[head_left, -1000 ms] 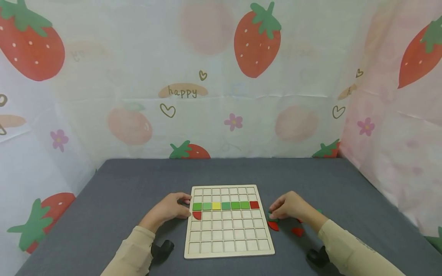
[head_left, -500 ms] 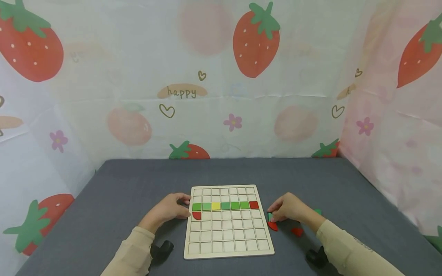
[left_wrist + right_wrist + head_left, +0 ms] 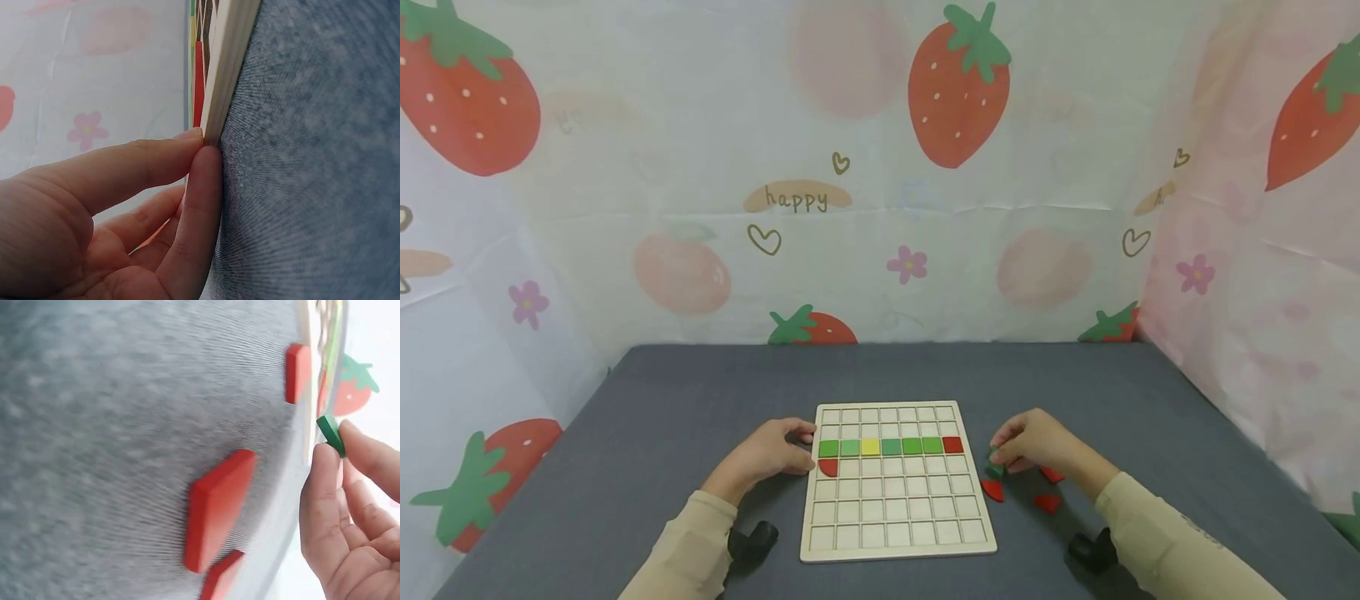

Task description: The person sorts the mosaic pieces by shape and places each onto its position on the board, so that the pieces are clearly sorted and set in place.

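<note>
A pale wooden grid board [image 3: 872,512] lies on the table. One row holds square tiles: several green, one yellow [image 3: 870,447] and one red [image 3: 952,445]. Below its left end sits a red rounded piece [image 3: 828,467]. At the board's left edge, my left hand [image 3: 775,448] grips the rim; its thumb and a finger meet there in the left wrist view. Beyond the right edge, my right hand [image 3: 1033,442] pinches a small green piece [image 3: 331,434] between thumb and finger, held above the cloth. Its full outline is partly hidden by the fingertips.
Loose red pieces lie on the grey tablecloth [image 3: 715,383] to the right: one red piece [image 3: 992,490] beside the board, another red piece [image 3: 1047,503] nearer me, and a third [image 3: 1052,474] by the right wrist. A patterned curtain [image 3: 880,275] stands behind the table.
My right hand has shifted slightly away and to the right with the green piece, which is now tilted in the fingers. The left hand and the board have stayed in place.
</note>
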The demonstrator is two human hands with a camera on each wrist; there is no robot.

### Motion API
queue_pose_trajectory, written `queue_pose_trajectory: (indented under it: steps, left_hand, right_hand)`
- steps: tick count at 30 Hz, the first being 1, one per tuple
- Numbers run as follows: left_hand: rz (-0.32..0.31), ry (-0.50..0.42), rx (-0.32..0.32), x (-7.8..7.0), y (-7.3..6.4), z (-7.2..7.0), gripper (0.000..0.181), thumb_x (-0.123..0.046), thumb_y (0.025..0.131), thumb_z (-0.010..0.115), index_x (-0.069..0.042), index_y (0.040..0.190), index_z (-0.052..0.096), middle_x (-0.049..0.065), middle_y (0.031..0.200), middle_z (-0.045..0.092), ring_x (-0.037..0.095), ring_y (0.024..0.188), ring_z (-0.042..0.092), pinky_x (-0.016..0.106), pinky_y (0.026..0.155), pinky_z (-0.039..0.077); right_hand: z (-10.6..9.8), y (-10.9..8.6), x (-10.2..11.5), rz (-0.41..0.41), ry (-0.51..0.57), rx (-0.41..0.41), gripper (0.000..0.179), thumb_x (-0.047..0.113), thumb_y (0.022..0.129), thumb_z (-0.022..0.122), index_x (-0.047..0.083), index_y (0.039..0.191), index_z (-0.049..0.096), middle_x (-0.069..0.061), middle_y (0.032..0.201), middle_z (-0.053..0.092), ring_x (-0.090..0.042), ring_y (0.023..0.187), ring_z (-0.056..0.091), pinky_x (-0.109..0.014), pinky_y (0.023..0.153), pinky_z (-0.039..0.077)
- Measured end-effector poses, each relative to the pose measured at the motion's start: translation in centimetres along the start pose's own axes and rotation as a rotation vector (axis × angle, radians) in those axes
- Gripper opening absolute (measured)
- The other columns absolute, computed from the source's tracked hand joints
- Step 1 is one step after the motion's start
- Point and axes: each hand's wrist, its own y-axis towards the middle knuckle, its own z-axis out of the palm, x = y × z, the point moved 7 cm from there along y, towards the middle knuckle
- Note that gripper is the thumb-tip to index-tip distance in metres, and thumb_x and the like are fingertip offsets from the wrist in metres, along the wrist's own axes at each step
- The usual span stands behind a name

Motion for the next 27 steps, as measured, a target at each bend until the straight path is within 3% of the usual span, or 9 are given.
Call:
queue_pose_trajectory:
  steps: [7, 16, 22, 27]
  left_hand:
    - [-0.007, -0.001, 0.004, 0.1, 0.0, 0.0, 0.060, 0.008, 0.082, 0.071, 0.011, 0.137, 0.049, 0.022, 0.121, 0.054, 0.018, 0.088, 0.066, 0.036, 0.079, 0.061]
    - [0.003, 0.004, 0.006, 0.1, 0.1, 0.0, 0.061, 0.007, 0.081, 0.071, 0.011, 0.138, 0.049, 0.022, 0.122, 0.054, 0.018, 0.090, 0.066, 0.036, 0.079, 0.061]
    - [0.007, -0.002, 0.007, 0.1, 0.0, -0.1, 0.061, 0.007, 0.081, 0.071, 0.011, 0.137, 0.049, 0.021, 0.120, 0.055, 0.018, 0.090, 0.066, 0.036, 0.080, 0.061]
    - [0.001, -0.002, 0.010, 0.1, 0.0, 0.0, 0.061, 0.007, 0.081, 0.071, 0.011, 0.138, 0.049, 0.021, 0.120, 0.054, 0.018, 0.090, 0.066, 0.036, 0.080, 0.061]
  right_hand:
    - [0.0, 0.0, 0.9, -0.017, -0.007, 0.027, 0.020, 0.003, 0.090, 0.069, -0.006, 0.107, 0.073, -0.014, 0.103, 0.072, -0.013, 0.077, 0.067, -0.034, 0.074, 0.062]
    - [0.9, 0.0, 1.8, -0.057, 0.087, 0.079, 0.022, 0.005, 0.090, 0.070, -0.009, 0.107, 0.070, -0.014, 0.097, 0.073, -0.016, 0.077, 0.070, -0.037, 0.076, 0.063]
    - [1.9, 0.1, 2.8, -0.099, 0.050, 0.105, 0.025, 0.006, 0.093, 0.066, -0.005, 0.115, 0.070, -0.016, 0.109, 0.072, -0.018, 0.084, 0.071, -0.035, 0.079, 0.062]
    - [2.9, 0.5, 3.6, -0.086, 0.067, 0.099, 0.022, 0.004, 0.091, 0.068, -0.005, 0.110, 0.072, -0.014, 0.103, 0.074, -0.018, 0.079, 0.071, -0.035, 0.076, 0.062]
